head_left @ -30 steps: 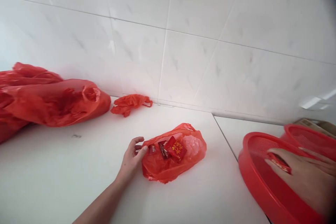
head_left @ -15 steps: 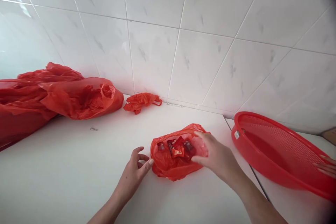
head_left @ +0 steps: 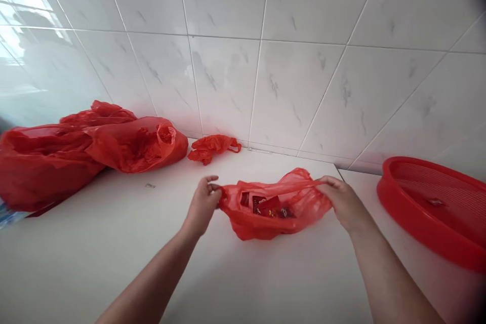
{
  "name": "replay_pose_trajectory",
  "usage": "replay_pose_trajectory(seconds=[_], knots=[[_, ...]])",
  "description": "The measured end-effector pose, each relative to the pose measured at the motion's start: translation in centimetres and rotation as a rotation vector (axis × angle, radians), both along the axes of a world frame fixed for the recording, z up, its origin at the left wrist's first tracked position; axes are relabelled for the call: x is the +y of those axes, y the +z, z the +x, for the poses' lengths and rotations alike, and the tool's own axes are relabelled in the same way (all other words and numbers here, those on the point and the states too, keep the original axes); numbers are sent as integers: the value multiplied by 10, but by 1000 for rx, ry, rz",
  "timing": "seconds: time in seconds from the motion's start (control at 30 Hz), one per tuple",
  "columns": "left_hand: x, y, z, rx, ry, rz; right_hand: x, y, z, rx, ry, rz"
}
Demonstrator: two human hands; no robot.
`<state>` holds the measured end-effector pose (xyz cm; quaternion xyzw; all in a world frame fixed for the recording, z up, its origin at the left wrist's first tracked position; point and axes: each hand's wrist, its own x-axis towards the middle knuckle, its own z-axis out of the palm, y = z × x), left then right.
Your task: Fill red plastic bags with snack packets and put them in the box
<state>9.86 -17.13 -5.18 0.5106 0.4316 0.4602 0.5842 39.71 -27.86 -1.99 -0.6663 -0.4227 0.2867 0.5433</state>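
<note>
A thin red plastic bag [head_left: 255, 228] is stretched between my two hands over the white table. My left hand [head_left: 203, 205] pinches its left end, and my right hand [head_left: 339, 200] grips the right end. Through the wide mouth show several small wrapped packets [head_left: 269, 206], dark red and brown with some yellow print. They lie in the middle of the bag, partly covered by its front edge.
Large red plastic bags [head_left: 49, 162] lie bunched at the left, one with its mouth facing me. A small crumpled red bag [head_left: 212, 148] rests against the tiled wall [head_left: 228, 81]. On the right stands a red mesh basket [head_left: 413, 217] with a small packet [head_left: 436, 202] inside.
Both hands have closed on the bag's ends and pulled them apart, so the bag is stretched wider. The other person's hand at the basket has left the view, and the basket sits further right.
</note>
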Motion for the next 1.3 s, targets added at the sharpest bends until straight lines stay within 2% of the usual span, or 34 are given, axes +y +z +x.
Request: replay_pose_trajectory(seconds=[0.07,0.23,0.3,0.4,0.53,0.6,0.67,0.77,0.87,0.93,1.0,1.07,1.13,1.23,1.3], knots=[[16,25,0,-45,47,71,0,11,7,293,24,178],[32,89,8,-210,26,295,7,20,12,618,-108,525],[31,108,12,-239,9,352,8,20,9,639,-82,578],[31,127,13,-241,-11,386,5,20,6,586,4,523],[33,130,9,-205,-51,355,-2,21,6,438,95,350],[35,126,6,-135,-67,350,-5,21,8,402,143,338],[35,122,3,-24,-86,389,-7,20,10,373,115,390],[33,121,0,288,-25,599,-10,19,14,184,-110,401],[34,125,-2,612,83,886,-13,18,18,-63,-299,205],[35,129,-3,726,111,980,-15,18,19,-77,-326,149],[35,132,-2,793,146,1007,-15,22,16,92,-245,293],[32,134,1,803,178,993,-13,28,7,348,-95,491],[27,135,7,693,165,914,-9,34,-7,563,19,594],[18,133,23,359,-8,694,1,42,-39,730,109,593],[12,130,35,174,-142,563,6,44,-64,667,136,546]])
